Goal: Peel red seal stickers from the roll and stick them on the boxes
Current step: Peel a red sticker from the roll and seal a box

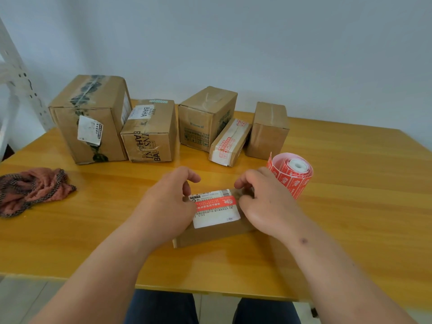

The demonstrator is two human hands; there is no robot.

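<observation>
Sticker: red printed paper seal sticker (215, 203) lies across the white label on the flat brown cardboard box (214, 232), mid-desk.
Left hand (169, 202): my grip presses one end down, fingers curled (anchoring it).
Right hand (261, 202): pins the other end.
Roll: red sticker roll (291, 173) waits beside.

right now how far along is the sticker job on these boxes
Done: the slim box in the back row already shows red seal print. In hand: both hands press a red sticker across the label of the flat box. Left: four back-row boxes show no red seal, from the biggest box to the rightmost box; the roll has plenty.
</observation>
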